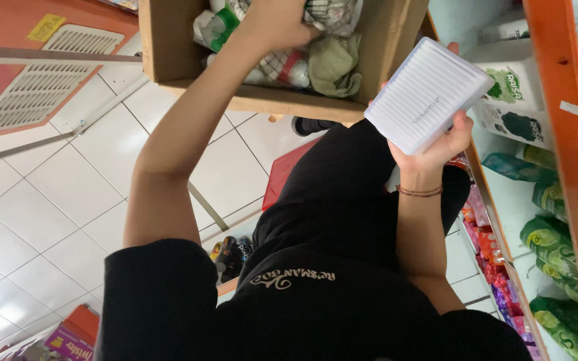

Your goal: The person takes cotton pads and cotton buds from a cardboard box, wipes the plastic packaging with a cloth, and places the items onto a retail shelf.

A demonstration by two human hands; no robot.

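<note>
Cardboard box (168, 47), open at the top, sits at the far side of the scene over the white tiled floor (35, 200), stuffed with soft packets (332, 63) in green, olive and checked wrapping. To its right runs an orange-framed shelf (563, 134) holding white cartons (510, 83) and green pouches (550, 244).

The work looks like a mid-handling step. The left hand (272, 23) is sunk into the box among the packets. Its fingers are hidden there, so I cannot tell whether they grip anything. The right hand (436, 144) holds a flat white ribbed pack (426, 93), possibly cotton buds, up beside the shelf front, near the cartons but not touching them.

The fingers are clamped on the pack: it rests tilted on the palm, thumb against its near right edge and a fingertip (453, 48) just showing over the far edge. Setting it onto the shelf would call for levelling it and finding a gap among the cartons.
</note>
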